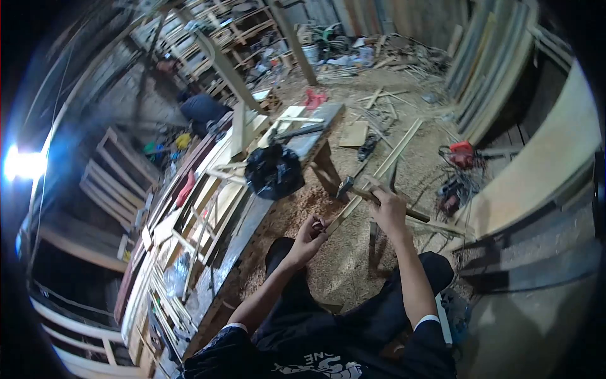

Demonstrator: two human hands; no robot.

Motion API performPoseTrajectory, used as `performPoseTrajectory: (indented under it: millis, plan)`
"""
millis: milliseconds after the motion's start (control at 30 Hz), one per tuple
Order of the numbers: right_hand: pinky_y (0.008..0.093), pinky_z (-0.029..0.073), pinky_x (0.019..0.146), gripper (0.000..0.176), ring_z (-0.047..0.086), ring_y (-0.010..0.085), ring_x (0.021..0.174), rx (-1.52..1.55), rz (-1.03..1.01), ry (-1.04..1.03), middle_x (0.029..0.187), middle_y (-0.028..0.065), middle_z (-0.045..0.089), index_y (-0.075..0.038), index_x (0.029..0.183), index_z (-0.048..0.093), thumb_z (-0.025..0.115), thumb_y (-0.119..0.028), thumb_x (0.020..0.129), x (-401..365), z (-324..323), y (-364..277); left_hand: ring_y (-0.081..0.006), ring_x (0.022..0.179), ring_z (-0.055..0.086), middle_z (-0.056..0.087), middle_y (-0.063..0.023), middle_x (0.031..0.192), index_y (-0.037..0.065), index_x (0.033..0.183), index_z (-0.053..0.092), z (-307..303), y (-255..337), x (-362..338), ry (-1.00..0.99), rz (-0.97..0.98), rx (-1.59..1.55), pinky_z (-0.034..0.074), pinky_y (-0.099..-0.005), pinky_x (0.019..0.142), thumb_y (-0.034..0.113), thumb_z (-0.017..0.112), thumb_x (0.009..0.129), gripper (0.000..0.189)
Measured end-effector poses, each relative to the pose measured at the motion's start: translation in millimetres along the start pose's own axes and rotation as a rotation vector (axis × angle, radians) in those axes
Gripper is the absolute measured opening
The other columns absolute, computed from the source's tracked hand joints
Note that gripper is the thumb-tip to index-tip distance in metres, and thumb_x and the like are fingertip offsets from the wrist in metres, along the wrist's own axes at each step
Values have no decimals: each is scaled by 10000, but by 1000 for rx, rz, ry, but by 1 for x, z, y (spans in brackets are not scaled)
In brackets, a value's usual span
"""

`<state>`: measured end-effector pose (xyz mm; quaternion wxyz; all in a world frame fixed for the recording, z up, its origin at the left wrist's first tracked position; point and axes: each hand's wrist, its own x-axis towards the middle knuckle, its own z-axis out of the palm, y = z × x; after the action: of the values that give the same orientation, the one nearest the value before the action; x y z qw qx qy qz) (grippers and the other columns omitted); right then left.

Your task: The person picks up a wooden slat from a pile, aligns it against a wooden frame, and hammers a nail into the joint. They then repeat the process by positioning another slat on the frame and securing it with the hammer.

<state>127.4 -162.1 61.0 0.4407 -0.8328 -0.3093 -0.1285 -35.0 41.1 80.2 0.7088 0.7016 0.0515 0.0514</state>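
Observation:
A long, thin wooden strip (403, 144) slants away from me above the sawdust-covered floor. At its near end, my left hand (305, 243) is closed, with the fingers pinched at the strip. Something small and dark shows at those fingertips, too small to name. My right hand (388, 210) is wrapped round the wooden handle of a hammer (345, 187) and lies against the middle of the strip. The hammer's dark head points left, beyond the fingers, while the handle's end sticks out to the right. My palm hides part of the handle.
To the left, a long workbench (237, 243) bears many wooden pieces and a black plastic bag (273, 172). A red power tool (463, 153) with cables lies right. Boards (489, 69) lean against the right wall. Scraps (379, 104) litter the floor ahead.

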Motion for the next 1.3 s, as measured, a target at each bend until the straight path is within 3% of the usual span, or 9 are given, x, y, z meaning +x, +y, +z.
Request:
performPoseTrajectory:
  millis: [67, 200, 400, 700, 867, 933, 1067, 1167, 1300]
  plan:
    - [414, 541, 715, 349, 688, 310, 811, -4, 43, 15, 1135, 52, 694, -113, 1150, 677, 697, -34, 811, -12, -13, 25, -90, 939, 522, 552, -13, 1070, 76, 1113, 445, 7, -20, 29, -70, 4, 45, 439, -256, 826, -51, 544, 935, 240]
    - [430, 543, 750, 291, 689, 309, 862, -76, 109, 32, 1114, 61, 689, -113, 1119, 676, 694, -64, 833, -17, -42, 53, -158, 1240, 543, 546, -46, 1057, 57, 1060, 446, 17, -35, 90, -305, 123, 272, 437, -281, 901, -102, 468, 926, 209]
    - [447, 508, 744, 275, 656, 355, 889, -206, 233, 72, 944, 114, 663, -63, 1040, 666, 757, -85, 781, -17, -49, 72, -229, 1182, 613, 657, -157, 1141, -2, 1170, 490, 28, -34, 163, -394, 91, 488, 505, -327, 909, -110, 483, 896, 294]
    - [433, 524, 722, 271, 661, 338, 886, -389, 223, 146, 980, 91, 640, -51, 972, 646, 665, 69, 730, -13, -28, 99, -139, 978, 651, 695, -103, 1045, -32, 1174, 615, 22, -91, 229, -571, 93, 477, 531, -302, 824, 116, 599, 981, 243]
    - [419, 533, 749, 331, 671, 335, 948, -448, 200, 97, 1133, 95, 652, -43, 995, 664, 638, 109, 701, -8, -15, 99, -130, 909, 645, 698, -84, 1010, -23, 1153, 634, 17, -137, 238, -492, 83, 252, 528, -308, 772, 184, 621, 993, 262]
    - [411, 532, 756, 363, 673, 330, 958, -453, 198, 63, 1184, 85, 647, -43, 1009, 670, 635, 113, 683, -9, -13, 102, -123, 876, 640, 694, -92, 987, -28, 1134, 644, 13, -134, 238, -543, 61, 414, 529, -308, 768, 177, 626, 989, 252]
    - [416, 523, 748, 344, 673, 339, 913, -454, 302, -43, 1197, 74, 646, -49, 1011, 660, 646, 85, 694, -6, -9, 96, -120, 902, 640, 696, -80, 984, -40, 1093, 672, 16, -138, 237, -466, -128, 27, 533, -294, 776, 84, 716, 912, 224]
    - [427, 514, 747, 307, 670, 354, 894, -429, 312, -126, 1159, 95, 650, -52, 1027, 650, 671, 54, 740, 2, -1, 98, -122, 892, 649, 708, -87, 972, -39, 1055, 694, 22, -154, 238, -413, -66, 112, 539, -283, 768, 56, 732, 894, 191]
    - [441, 501, 744, 225, 657, 381, 868, -343, 297, 68, 996, 176, 658, -41, 1060, 638, 701, -86, 849, -7, 42, 118, -130, 860, 665, 725, -96, 951, -42, 1007, 712, 22, -151, 236, -381, -218, 123, 550, -282, 779, 59, 713, 914, 138]
